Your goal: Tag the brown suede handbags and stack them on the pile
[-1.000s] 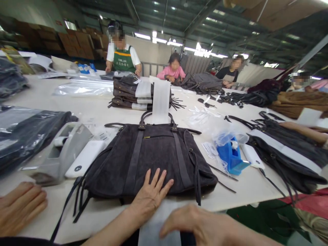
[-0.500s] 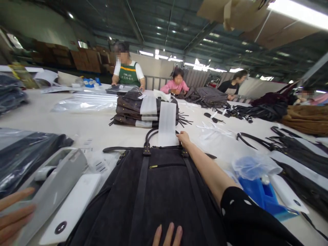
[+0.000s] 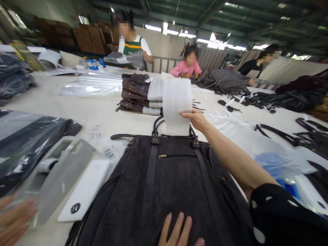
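Observation:
A dark charcoal handbag (image 3: pixel 176 177) lies with its two handles (image 3: pixel 154 131) pointing away from me. My left hand (image 3: pixel 176 230) rests on the bag's front near the bottom edge, fingers spread and holding nothing. Beyond the bag's top, my right hand (image 3: pixel 196 118) pinches the right edge of a white foam sheet (image 3: pixel 177 102), which stands up between the handles. Where the sheet's lower end goes is hidden behind the bag's top. A short brass zip pull (image 3: pixel 162 156) shows on the front pocket.
At lower left, another person's blurred hand (image 3: pixel 15 218) is by a grey tape dispenser (image 3: pixel 69 174). A white device (image 3: pixel 85 188) lies beside the bag. Stacked brown bags (image 3: pixel 134 92) stand behind. Bagged goods (image 3: pixel 33 147) lie left; several co-workers are across the table.
My right hand has risen from beside the handle, and the foam sheet stands higher and wider. My left hand stays on the bag. The view has shifted; the person in the green apron lifts a plastic-wrapped item.

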### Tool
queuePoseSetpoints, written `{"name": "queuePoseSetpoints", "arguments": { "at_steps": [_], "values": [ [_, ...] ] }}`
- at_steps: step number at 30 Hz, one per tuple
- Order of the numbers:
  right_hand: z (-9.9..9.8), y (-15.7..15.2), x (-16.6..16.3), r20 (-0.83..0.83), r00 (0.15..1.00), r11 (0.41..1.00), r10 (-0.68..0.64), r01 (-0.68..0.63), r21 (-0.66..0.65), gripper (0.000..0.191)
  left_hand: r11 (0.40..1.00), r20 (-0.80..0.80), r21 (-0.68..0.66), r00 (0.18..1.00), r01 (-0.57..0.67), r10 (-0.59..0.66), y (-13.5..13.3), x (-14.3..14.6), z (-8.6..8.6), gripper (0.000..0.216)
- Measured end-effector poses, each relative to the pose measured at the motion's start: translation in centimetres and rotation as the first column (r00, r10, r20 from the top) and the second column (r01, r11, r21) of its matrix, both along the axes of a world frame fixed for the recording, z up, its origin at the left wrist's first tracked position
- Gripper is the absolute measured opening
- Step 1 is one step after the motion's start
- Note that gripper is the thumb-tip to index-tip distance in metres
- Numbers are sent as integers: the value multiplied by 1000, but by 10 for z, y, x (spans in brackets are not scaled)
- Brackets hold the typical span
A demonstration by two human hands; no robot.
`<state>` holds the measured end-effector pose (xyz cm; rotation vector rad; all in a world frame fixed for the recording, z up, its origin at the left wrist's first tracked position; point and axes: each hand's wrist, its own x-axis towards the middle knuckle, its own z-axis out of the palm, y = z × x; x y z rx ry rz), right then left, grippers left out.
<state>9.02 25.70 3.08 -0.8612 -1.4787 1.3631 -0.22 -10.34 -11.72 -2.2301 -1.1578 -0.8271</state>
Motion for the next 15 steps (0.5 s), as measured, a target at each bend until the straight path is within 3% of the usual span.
{"name": "queuePoseSetpoints", "arguments": {
  "at_steps": [2, 4, 7, 11, 15],
  "values": [
    [1, -58, 20, 155, 975, 982, 161, -174, 72, 23, 992, 45, -100, 996, 82, -77, -3, -4, 21, 47],
    [-11, -117, 40, 381, 872, 913, 309, -384, 138, 18, 932, -57, -336, 985, 133, -161, -6, -10, 39, 52],
    [-39, -186, 64, 657, 699, 751, 282, -587, 303, 17, 862, -69, -486, 977, 142, -200, -10, -15, 54, 52],
    [-63, -217, 75, 797, 591, 627, 124, -669, 398, 31, 887, -33, -432, 980, 163, -196, -17, -12, 55, 44],
    [-60, -219, 77, 813, 574, 582, 98, -695, 421, 31, 944, -17, -309, 992, 118, -129, -23, -11, 51, 37]
  ]
}}
